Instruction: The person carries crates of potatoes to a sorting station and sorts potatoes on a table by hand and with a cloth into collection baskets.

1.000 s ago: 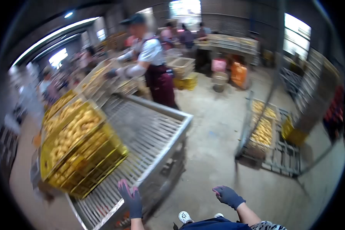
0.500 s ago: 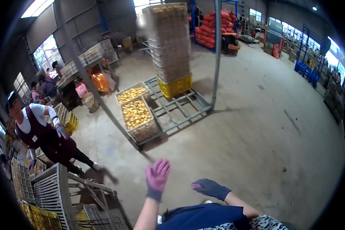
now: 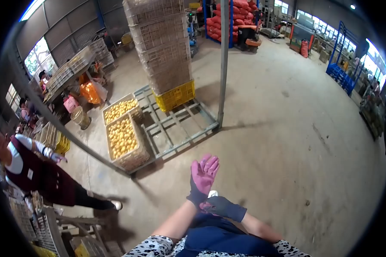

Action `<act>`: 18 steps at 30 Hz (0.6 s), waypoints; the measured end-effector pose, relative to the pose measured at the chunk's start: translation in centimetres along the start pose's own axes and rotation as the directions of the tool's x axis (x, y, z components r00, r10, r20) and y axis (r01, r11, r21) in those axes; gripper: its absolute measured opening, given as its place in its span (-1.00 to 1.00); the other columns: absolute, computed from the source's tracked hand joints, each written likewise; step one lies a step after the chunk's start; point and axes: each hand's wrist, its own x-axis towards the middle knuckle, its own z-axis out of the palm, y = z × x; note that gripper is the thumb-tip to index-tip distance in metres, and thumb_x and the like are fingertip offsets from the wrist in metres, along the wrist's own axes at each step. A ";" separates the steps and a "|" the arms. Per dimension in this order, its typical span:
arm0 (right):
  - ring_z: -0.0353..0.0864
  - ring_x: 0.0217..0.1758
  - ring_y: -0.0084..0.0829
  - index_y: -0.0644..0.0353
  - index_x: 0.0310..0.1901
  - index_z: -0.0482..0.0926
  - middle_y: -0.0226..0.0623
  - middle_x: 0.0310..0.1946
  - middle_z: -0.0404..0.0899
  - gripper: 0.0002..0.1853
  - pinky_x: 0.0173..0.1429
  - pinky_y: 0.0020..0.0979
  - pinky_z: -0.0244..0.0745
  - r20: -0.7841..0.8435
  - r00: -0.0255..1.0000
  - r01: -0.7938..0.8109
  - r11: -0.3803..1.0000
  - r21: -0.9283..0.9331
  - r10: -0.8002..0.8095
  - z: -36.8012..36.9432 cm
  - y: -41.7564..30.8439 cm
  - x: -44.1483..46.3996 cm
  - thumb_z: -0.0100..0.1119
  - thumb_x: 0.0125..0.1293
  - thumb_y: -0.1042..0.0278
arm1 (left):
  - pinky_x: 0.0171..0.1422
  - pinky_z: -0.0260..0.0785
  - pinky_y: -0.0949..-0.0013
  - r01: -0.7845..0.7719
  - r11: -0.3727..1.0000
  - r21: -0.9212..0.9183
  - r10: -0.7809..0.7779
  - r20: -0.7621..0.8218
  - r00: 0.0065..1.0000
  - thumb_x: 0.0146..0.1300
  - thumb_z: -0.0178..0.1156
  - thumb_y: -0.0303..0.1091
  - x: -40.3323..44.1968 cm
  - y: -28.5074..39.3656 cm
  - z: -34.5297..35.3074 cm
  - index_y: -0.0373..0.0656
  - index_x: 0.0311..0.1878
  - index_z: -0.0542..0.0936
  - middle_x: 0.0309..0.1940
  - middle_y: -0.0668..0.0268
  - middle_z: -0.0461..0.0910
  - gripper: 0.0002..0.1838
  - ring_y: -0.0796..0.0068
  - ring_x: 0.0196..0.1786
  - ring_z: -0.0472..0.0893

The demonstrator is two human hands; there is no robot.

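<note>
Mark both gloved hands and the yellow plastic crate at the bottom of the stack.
Left gloved hand (image 3: 204,174): head view, on the pink palm.
Right gloved hand (image 3: 223,207): head view, on the grey back.
Bottom yellow plastic crate (image 3: 178,97): head view, on its side wall.

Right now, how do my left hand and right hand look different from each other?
Your left hand shows its pink palm, while your right hand shows mostly its dark gray back. The left hand's fingers are extended; the right hand's are bent in at the left glove's gray cuff. In the view, the left hand points upward, while the right hand points leftward. Both wear gray-and-pink gloves.
</note>
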 end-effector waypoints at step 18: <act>0.54 -0.06 -0.14 0.12 -0.12 0.57 -0.17 -0.19 0.61 -0.63 0.03 -0.22 0.42 -0.401 0.916 -0.294 0.738 -0.608 0.035 -46.5 7.9 2.3 0.08 0.27 -0.01 | 0.47 0.11 0.31 0.086 0.709 0.700 -0.310 0.200 0.929 0.48 -0.25 0.06 40.8 -10.0 7.4 -0.32 0.28 0.32 0.23 0.17 0.39 -0.39 0.33 0.31 0.39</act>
